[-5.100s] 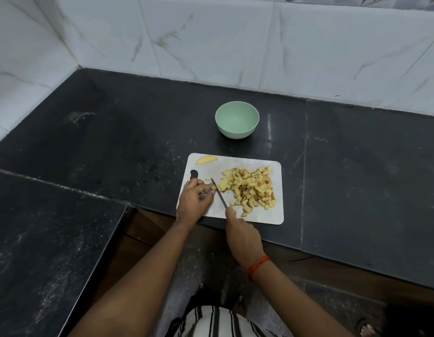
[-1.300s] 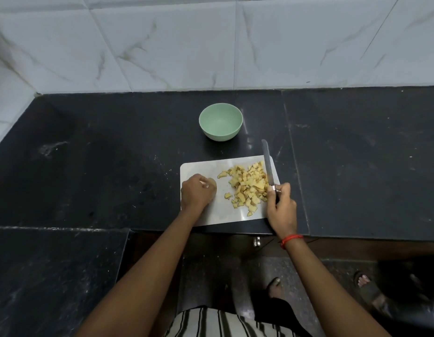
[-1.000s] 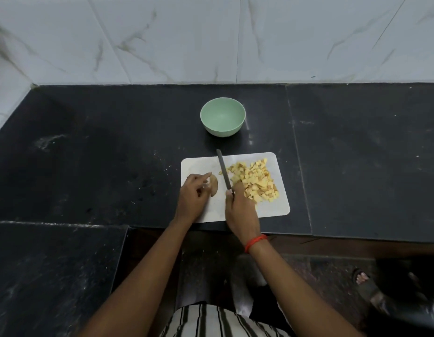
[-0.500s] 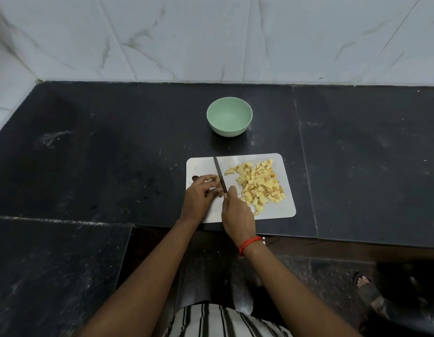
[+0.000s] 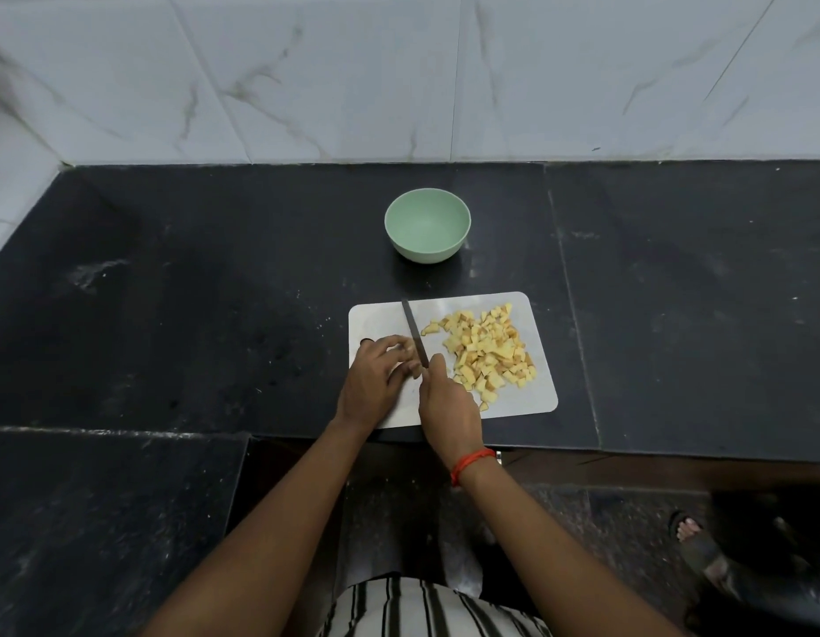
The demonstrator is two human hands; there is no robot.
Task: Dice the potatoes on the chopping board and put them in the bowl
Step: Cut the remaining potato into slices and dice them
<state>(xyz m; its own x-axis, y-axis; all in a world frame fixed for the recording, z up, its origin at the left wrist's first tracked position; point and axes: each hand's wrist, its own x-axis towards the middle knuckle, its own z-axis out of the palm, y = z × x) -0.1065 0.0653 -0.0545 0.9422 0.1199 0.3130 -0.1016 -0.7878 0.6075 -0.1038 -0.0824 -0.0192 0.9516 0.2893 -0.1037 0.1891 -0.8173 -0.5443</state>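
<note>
left hand (image 5: 376,374): I'm pinning a barely showing potato piece (image 5: 416,370) under curled fingers, board's (image 5: 532,402) left half | knife (image 5: 413,331): blade lying just right of them, pointing at board's far edge | right hand (image 5: 447,406): I'm gripping the handle | dice (image 5: 486,356): heaping on board's right half | bowl (image 5: 427,225): sitting beyond board

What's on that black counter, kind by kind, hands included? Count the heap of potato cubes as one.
Green bowl: 1
Chopping board: 1
Knife: 1
Heap of diced potato: 1
Hands: 2, left hand, right hand
Potato piece, mostly hidden under the left hand: 1
Total: 7
</note>
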